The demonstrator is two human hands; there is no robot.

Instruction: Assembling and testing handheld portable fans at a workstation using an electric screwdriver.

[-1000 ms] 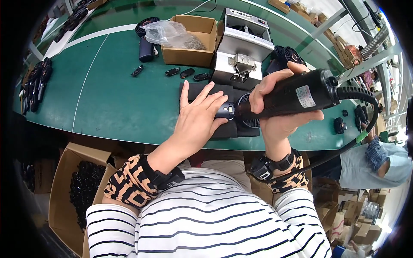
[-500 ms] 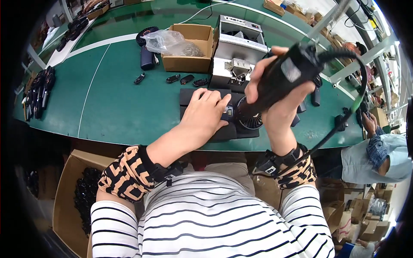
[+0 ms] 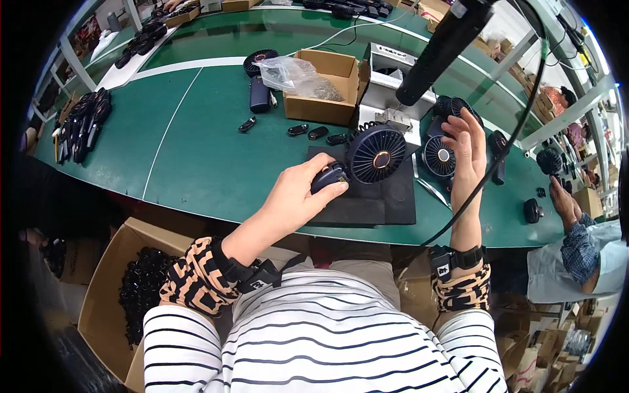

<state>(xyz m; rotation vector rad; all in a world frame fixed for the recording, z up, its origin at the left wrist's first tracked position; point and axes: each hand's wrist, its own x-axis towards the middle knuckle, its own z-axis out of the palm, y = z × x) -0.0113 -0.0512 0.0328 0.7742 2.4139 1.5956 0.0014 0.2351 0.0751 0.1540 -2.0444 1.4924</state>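
My left hand (image 3: 295,196) is closed around the dark handle of a small handheld fan (image 3: 378,157). The fan's round grille faces up toward me, tilted above a black pad (image 3: 393,209). Fingers spread, my right hand (image 3: 466,160) is raised to the right of the fan and holds nothing. Above it hangs a black electric screwdriver (image 3: 440,56) on a cable, apart from the hand. Beside the right hand lies another dark fan (image 3: 438,157), and silver tweezers (image 3: 434,194) lie at the pad's right edge.
Behind the pad stand a metal screw feeder (image 3: 411,99) and a cardboard box (image 3: 319,109) with a plastic bag (image 3: 285,73). Small dark oval parts (image 3: 297,130) lie in front. Several dark fans (image 3: 85,124) are piled at left. A co-worker's hand (image 3: 562,200) is at far right.
My right hand has let go of the screwdriver, which now hangs higher. My left hand has gone from resting on the fan's handle to gripping it, and the fan is tilted up.
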